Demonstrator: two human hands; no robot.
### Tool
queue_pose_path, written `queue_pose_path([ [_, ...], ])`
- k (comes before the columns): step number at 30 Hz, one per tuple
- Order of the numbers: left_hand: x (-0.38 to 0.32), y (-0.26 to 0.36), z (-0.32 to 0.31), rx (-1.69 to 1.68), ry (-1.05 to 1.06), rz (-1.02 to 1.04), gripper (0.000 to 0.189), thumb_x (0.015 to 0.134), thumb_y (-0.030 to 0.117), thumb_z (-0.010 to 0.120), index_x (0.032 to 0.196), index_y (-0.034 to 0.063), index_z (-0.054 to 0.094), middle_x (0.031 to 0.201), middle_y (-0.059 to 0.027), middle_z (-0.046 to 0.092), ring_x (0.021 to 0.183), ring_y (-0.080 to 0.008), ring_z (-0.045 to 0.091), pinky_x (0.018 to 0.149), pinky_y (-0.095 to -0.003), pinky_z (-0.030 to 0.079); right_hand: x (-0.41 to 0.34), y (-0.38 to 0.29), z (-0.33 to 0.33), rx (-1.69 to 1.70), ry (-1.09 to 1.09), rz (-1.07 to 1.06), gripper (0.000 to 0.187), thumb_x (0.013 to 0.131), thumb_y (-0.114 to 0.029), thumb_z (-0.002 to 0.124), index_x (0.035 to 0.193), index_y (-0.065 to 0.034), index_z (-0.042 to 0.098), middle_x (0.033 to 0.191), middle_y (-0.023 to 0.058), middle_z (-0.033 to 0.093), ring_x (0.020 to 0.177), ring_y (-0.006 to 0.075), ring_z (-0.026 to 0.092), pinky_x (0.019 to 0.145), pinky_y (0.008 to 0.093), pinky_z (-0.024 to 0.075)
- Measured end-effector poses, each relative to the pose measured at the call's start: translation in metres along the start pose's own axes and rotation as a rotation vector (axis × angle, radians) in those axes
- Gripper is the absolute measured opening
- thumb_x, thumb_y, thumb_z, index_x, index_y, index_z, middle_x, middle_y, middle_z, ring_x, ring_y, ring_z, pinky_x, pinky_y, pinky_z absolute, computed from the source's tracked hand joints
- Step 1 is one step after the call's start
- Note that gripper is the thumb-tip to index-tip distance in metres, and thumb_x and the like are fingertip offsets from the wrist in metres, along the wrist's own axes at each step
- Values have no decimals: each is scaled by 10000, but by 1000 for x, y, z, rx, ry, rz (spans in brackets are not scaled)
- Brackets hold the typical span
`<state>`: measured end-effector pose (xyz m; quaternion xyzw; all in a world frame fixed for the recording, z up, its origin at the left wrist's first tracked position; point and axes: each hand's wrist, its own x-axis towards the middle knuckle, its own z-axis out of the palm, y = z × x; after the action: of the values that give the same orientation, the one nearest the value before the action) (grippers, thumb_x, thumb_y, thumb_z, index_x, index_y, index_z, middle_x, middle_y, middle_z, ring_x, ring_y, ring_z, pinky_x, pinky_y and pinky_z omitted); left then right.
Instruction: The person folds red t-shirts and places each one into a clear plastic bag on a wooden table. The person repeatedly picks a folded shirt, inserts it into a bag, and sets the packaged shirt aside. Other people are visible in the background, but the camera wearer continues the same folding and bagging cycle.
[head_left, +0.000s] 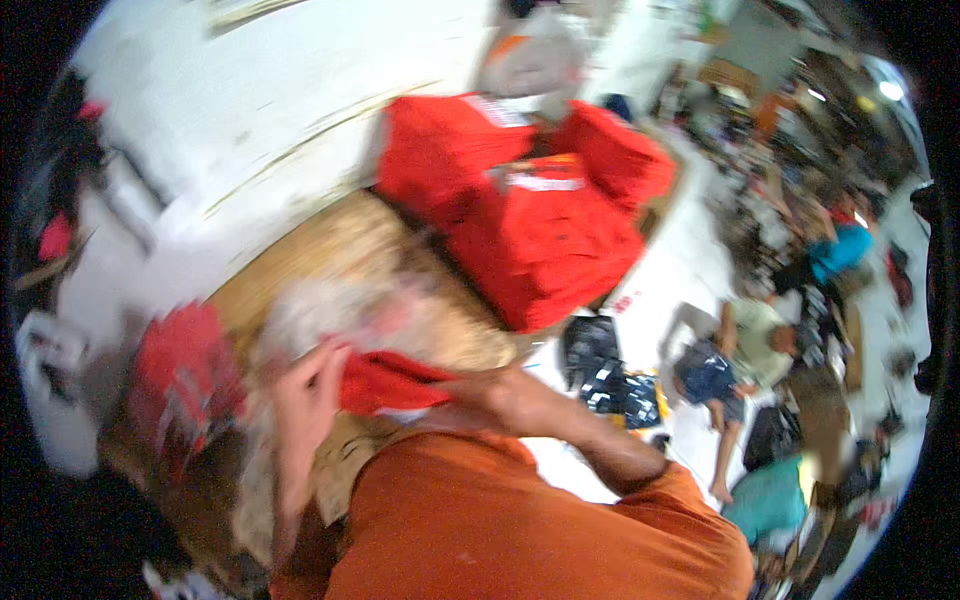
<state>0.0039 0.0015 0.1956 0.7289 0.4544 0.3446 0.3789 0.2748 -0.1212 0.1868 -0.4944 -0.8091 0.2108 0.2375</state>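
A small piece of folded red fabric (386, 382) lies between my hands, close to my chest. My right hand (487, 397) grips its right end. At its left end is my left hand (319, 382), blurred, with the fingers pointing up; whether they close on the fabric cannot be told. Just beyond my hands a crumpled clear plastic bag (315, 307) rests on the wooden table (352, 240). Farther back, a large heap of folded red garments (547, 240) with white labels sits on the table.
At the left is a blurred red bundle (187, 375) in plastic. A greyish plastic bag (532, 64) stands behind the garments. Black packets (592, 352) lie on the white floor to the right, near a seated person (750, 345). Other people are farther right.
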Motion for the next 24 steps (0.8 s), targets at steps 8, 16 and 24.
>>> queue_pose_path([
  [8, -10, -86, 34, 268, 304, 106, 493, 931, 51, 689, 1414, 53, 587, 840, -123, 552, 764, -270, 529, 671, -409, 467, -5, 17, 27, 228, 110, 41, 481, 893, -153, 525, 1357, -47, 590, 1101, 254, 703, 953, 453, 680, 810, 521, 559],
  [16, -18, -220, 42, 267, 682, -137, 378, 1013, 180, 638, 1344, 17, 558, 1153, -147, 547, 1057, -269, 562, 854, -420, 539, 3, 30, 53, 269, 85, 109, 455, 896, -202, 598, 1322, -40, 610, 1128, 243, 701, 1005, 445, 672, 832, 521, 543],
  [24, -9, -293, 46, -153, 426, -34, 336, 934, 45, 633, 1253, 39, 526, 1160, -141, 628, 1025, -276, 653, 866, -389, 563, 14, 60, 73, 261, 136, 101, 552, 826, -200, 699, 1352, -67, 600, 1164, 203, 708, 1071, 377, 692, 912, 449, 551],
])
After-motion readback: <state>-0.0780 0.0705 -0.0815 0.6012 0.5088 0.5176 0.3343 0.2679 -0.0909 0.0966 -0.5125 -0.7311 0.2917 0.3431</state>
